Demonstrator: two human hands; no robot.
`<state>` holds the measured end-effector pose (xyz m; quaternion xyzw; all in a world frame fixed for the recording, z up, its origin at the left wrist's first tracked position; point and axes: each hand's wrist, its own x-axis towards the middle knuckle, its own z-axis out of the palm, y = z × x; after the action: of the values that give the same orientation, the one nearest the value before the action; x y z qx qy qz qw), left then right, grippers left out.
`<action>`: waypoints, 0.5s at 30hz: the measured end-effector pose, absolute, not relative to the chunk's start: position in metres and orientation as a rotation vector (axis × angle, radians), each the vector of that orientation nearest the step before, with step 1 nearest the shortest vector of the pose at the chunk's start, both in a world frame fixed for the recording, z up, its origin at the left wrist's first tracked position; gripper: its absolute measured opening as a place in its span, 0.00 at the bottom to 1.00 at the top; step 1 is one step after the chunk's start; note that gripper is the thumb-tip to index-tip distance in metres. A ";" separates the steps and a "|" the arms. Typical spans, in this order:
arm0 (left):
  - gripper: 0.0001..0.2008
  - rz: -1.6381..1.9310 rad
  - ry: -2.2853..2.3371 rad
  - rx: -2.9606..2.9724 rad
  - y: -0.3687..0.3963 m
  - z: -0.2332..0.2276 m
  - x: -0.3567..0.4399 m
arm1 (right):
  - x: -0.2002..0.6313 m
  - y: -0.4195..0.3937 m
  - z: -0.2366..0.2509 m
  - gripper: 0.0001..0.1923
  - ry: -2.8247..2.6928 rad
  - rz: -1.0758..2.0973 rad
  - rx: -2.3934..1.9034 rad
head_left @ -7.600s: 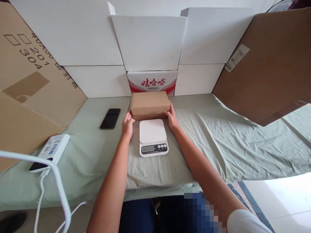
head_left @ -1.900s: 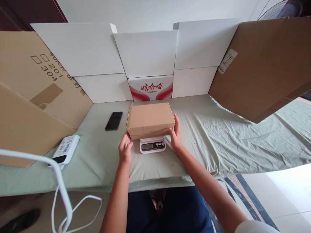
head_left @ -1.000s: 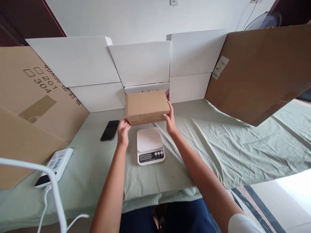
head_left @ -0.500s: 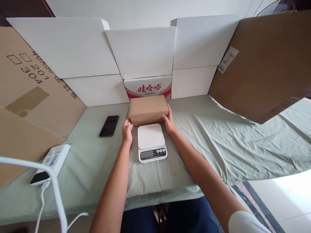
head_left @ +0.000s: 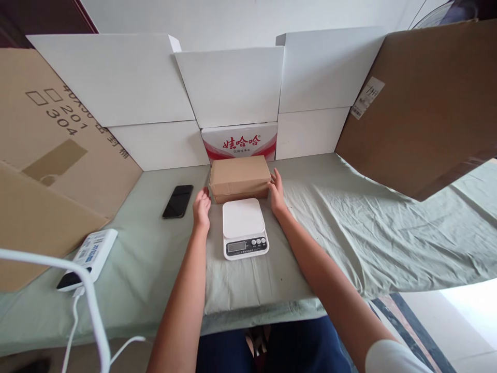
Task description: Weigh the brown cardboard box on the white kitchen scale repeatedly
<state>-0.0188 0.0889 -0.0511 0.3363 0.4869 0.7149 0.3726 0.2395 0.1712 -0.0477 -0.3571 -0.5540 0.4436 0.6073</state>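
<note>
A small brown cardboard box lies on the cloth-covered table, just behind a white kitchen scale. Beside the box's left end is my left hand, open, a small gap between its fingers and the cardboard. At the opposite end my right hand is open too, fingers spread; its thumb is close to the box's right edge, and I cannot tell whether it touches. The scale's plate bears nothing, and its display looks blank.
A black phone lies left of my left hand. Further left is a white power strip with cables. White boxes and a red-and-white carton stand behind. Large cardboard boxes flank the table, left and right.
Both hands have let go of the cardboard box and moved slightly outward from its ends. The whole view has shifted a little; the box stays behind the scale.
</note>
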 end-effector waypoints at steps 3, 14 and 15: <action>0.31 1.793 1.214 0.877 0.090 -0.051 -0.017 | 0.239 0.170 -0.048 0.39 -1.307 1.068 -0.785; 0.24 1.751 1.103 0.843 0.090 -0.046 -0.020 | 0.236 0.160 -0.033 0.40 -1.387 1.030 -0.804; 0.24 1.745 1.094 0.825 0.089 -0.045 -0.021 | 0.236 0.160 -0.033 0.39 -1.398 1.015 -0.807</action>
<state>-0.0212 0.0895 -0.0450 0.3330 0.4417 0.7041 0.4453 0.2359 0.1599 -0.0331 -0.3452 -0.5980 0.4338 0.5788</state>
